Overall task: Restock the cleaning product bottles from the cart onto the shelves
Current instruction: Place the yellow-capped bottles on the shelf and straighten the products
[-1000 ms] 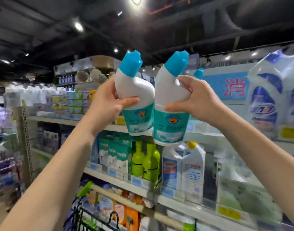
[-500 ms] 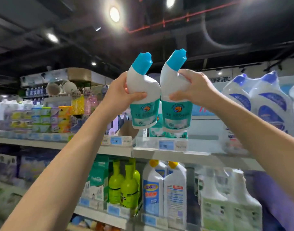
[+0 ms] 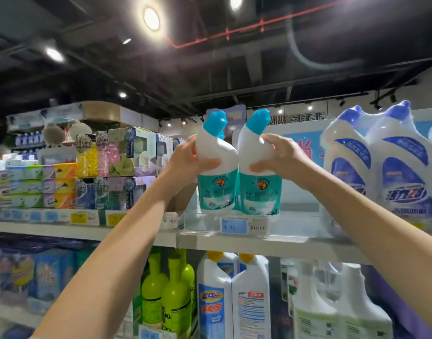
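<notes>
— White plastic bottles with angled teal caps and teal labels: how many are in hand?

— Two, one per hand. The left bottle [image 3: 216, 172] is in the left hand [image 3: 185, 162] and the right bottle [image 3: 257, 178] is in the right hand [image 3: 282, 156]. Both stand upright side by side with their sides touching, and both caps lean to the right.

— And the grip?

— Each grip is clamped on the white shoulder of its bottle, above the label. The thumb lies across the front and the fingers curl round the far side. Both forearms are bare, rising from the bottom corners of the view and meeting in the middle.

— Where are the bottles on the shelf?

— At the front edge of the top shelf [image 3: 295, 248], just behind its clear rail and right above the blue price tag [image 3: 234, 226] marked 3.90. The rail blurs their bases, so I cannot tell whether they rest on the shelf or hang just over it.

— What else can you count?

— One more teal cap [image 3: 221, 136] peeks out behind the left bottle. Towards the shelf's right end stand two large white bottles with blue caps [image 3: 406, 165]. On the shelf below, directly underneath, are two white bottles with yellow caps [image 3: 216, 299]. Left of those are green bottles [image 3: 175, 297]; I count three, the third half hidden.
</notes>
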